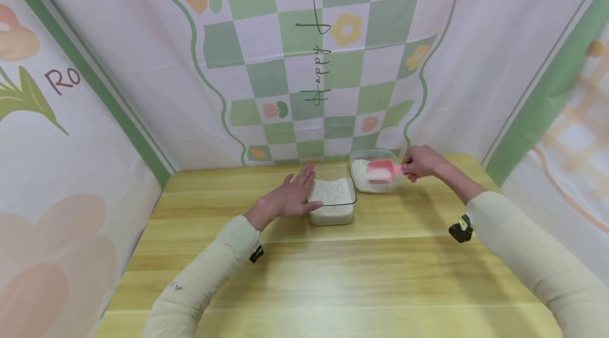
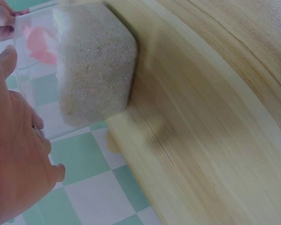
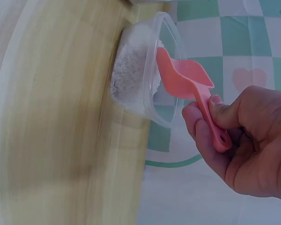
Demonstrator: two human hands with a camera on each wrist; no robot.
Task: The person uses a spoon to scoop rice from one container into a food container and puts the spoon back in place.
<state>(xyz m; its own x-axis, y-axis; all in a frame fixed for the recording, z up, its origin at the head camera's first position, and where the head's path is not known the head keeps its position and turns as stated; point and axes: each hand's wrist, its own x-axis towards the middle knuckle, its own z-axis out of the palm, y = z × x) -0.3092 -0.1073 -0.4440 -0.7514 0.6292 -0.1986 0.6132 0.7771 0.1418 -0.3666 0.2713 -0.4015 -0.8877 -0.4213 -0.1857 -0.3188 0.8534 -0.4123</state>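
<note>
A clear glass container (image 1: pixel 341 204) holding rice (image 2: pixel 98 65) stands toward the back of the wooden table. My left hand (image 1: pixel 296 195) rests at its left side, fingers fairly straight and thumb by the front rim. To the right and slightly farther back sits a clear plastic tub (image 1: pixel 380 189) with white grains (image 3: pixel 126 77) in it. Over this tub my right hand (image 1: pixel 421 162) pinches a pink scoop (image 3: pixel 187 75) by its handle, thumb on top and fingers curled beneath. In the head view, white grains show in the scoop's bowl.
A checkered fabric backdrop (image 1: pixel 304 73) hangs right behind the table's back edge, close to both containers. Fabric panels also stand at the left and right. The wooden table (image 1: pixel 333 274) extends forward from the containers, beneath both sleeved forearms.
</note>
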